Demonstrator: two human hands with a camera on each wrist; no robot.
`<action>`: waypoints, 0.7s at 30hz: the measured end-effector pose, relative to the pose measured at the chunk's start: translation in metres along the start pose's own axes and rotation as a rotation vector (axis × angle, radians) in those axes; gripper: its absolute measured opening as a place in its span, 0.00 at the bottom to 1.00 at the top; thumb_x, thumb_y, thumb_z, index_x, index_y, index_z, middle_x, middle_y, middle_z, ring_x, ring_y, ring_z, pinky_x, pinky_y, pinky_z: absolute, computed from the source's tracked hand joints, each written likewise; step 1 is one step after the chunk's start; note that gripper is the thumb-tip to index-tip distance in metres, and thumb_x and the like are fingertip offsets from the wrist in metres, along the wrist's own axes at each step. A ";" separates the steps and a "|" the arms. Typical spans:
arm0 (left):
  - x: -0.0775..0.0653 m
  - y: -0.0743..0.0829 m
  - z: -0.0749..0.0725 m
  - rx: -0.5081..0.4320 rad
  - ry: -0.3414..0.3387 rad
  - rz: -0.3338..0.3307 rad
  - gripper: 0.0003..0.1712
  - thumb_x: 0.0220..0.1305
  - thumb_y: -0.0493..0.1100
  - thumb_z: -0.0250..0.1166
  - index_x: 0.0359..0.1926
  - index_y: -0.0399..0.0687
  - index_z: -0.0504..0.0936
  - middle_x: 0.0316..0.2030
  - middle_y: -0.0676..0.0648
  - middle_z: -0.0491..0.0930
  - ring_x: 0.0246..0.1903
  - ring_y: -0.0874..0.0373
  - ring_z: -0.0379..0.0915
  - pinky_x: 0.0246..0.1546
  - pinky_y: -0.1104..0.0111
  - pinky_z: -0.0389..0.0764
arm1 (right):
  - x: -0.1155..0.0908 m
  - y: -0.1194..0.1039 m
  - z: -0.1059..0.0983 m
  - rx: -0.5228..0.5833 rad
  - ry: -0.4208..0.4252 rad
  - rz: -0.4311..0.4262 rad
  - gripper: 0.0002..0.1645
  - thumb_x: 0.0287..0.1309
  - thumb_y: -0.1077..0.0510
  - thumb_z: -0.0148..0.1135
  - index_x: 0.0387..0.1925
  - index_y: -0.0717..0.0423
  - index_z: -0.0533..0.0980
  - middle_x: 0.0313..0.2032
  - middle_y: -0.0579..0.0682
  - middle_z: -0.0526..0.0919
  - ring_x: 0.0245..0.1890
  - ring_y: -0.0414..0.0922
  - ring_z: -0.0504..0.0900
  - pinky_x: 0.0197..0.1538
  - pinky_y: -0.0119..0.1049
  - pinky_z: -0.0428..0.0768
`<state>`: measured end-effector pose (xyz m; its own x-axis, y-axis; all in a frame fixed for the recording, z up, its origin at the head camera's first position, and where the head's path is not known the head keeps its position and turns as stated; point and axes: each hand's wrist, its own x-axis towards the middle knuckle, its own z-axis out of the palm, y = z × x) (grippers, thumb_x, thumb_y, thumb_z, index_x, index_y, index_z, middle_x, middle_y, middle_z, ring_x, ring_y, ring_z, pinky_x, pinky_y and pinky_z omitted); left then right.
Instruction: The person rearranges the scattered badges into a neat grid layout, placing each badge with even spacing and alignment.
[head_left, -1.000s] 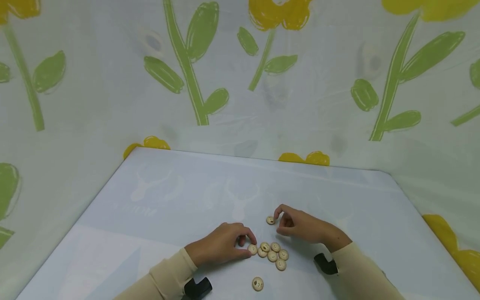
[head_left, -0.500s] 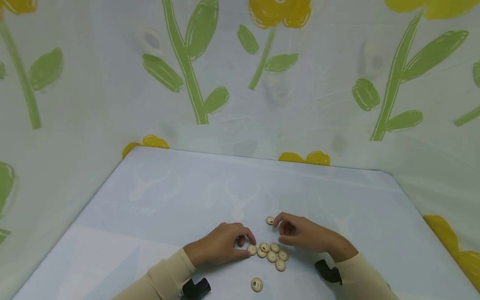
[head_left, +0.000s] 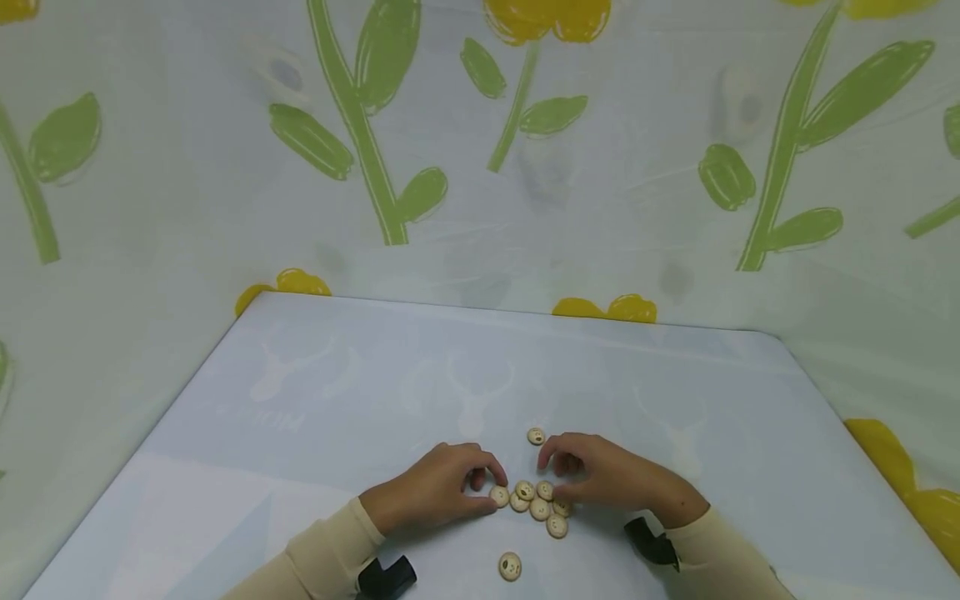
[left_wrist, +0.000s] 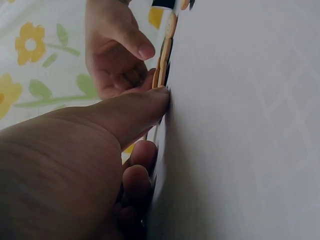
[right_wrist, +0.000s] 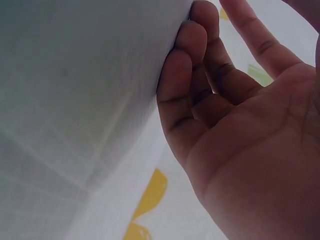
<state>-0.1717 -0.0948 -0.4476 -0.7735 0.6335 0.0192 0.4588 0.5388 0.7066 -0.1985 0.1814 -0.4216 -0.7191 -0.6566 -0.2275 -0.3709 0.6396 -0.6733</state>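
My left hand (head_left: 431,490) rests on the table and pinches a round pale wooden button (head_left: 498,497) between thumb and index finger. Right of it lies a close cluster of several similar wooden buttons (head_left: 539,509), one overlapping another. Over the right side of this cluster is my right hand (head_left: 615,473), fingers loosely bent, with the thumb (head_left: 572,492) partly covering a button there. Nothing shows between its fingers. The left wrist view has some buttons (left_wrist: 170,31) edge-on beyond the left thumb. In the right wrist view, bent fingers (right_wrist: 176,75) meet the tabletop.
One button (head_left: 536,436) lies apart, beyond the cluster near the right fingers. Another, with a dark mark, is the near button (head_left: 510,567) toward the front. The white table (head_left: 337,358) ends against a flower-patterned curtain (head_left: 600,208).
My right hand has come back toward me from beside the far button to the cluster, its thumb now over the cluster's right side. The left hand keeps its pinch.
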 end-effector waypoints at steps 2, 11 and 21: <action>0.000 -0.001 0.001 -0.002 -0.001 -0.005 0.12 0.59 0.46 0.74 0.44 0.59 0.85 0.28 0.59 0.73 0.25 0.72 0.63 0.28 0.78 0.66 | 0.001 -0.001 0.001 -0.002 0.000 0.000 0.16 0.57 0.53 0.72 0.45 0.42 0.77 0.38 0.40 0.77 0.39 0.37 0.74 0.45 0.31 0.75; 0.000 -0.002 0.003 -0.001 -0.006 -0.021 0.12 0.59 0.47 0.74 0.44 0.60 0.85 0.27 0.61 0.72 0.25 0.72 0.63 0.29 0.77 0.66 | 0.001 0.000 0.005 -0.026 0.006 -0.030 0.15 0.55 0.53 0.74 0.42 0.42 0.78 0.35 0.40 0.76 0.37 0.36 0.73 0.42 0.31 0.74; 0.001 -0.002 0.003 0.000 0.002 0.008 0.11 0.59 0.46 0.74 0.43 0.59 0.85 0.28 0.60 0.73 0.24 0.73 0.62 0.27 0.78 0.67 | -0.001 -0.002 0.005 -0.048 0.014 -0.044 0.14 0.53 0.53 0.75 0.40 0.41 0.79 0.34 0.40 0.75 0.37 0.35 0.72 0.42 0.31 0.73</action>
<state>-0.1718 -0.0933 -0.4508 -0.7705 0.6369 0.0265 0.4653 0.5335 0.7063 -0.1939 0.1788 -0.4234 -0.7099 -0.6787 -0.1884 -0.4295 0.6291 -0.6478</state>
